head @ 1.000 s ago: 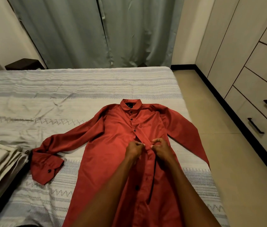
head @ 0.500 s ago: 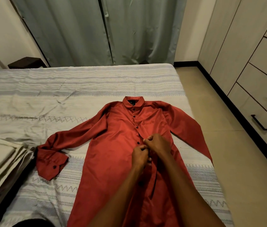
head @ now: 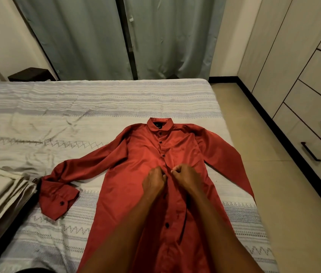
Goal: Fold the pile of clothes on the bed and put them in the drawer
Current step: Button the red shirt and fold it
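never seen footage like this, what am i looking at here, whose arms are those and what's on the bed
There is no robot here. A person wears a wide-angle camera on the head, so the picture looks forward and down along their own forearms.

The left hand and the right hand meet at the middle of a red shirt. Both pinch its button strip with curled fingers, it seems to fasten a button.

The shirt lies flat, front up, on the bed, collar away from the person, sleeves spread out to the sides. It has dark buttons.

At the left edge sits a stack of folded beige cloth. On the right stands a wardrobe with drawers, all shut, where the folded clothes should go. Grey-green curtains hang behind the bed.
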Action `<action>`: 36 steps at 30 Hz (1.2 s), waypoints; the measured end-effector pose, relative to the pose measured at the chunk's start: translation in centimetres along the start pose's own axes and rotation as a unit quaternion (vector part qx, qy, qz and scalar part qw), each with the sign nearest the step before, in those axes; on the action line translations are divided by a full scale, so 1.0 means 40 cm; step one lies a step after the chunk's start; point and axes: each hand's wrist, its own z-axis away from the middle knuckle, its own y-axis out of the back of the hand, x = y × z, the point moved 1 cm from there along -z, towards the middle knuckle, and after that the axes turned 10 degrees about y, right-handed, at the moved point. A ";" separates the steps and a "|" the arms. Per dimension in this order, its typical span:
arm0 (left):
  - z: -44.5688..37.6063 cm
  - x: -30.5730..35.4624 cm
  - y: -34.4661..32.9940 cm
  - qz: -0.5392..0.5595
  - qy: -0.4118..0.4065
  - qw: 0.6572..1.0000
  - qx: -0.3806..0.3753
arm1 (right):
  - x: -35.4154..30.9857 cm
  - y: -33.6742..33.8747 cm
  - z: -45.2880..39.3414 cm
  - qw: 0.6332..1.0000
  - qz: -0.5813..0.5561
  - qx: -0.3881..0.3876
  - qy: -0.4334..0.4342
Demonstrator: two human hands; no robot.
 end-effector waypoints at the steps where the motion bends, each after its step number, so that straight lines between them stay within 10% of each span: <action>1: -0.008 0.003 0.001 0.005 0.005 1.000 -0.002 | -0.003 -0.006 0.000 1.000 0.006 0.008 0.005; 11: -0.065 -0.023 0.025 0.205 0.032 0.965 -0.159 | -0.020 -0.066 0.014 0.983 0.078 0.096 0.134; 36: -0.057 -0.028 0.030 0.368 0.093 0.895 -0.237 | 0.039 -0.086 0.029 0.984 -0.073 0.088 0.133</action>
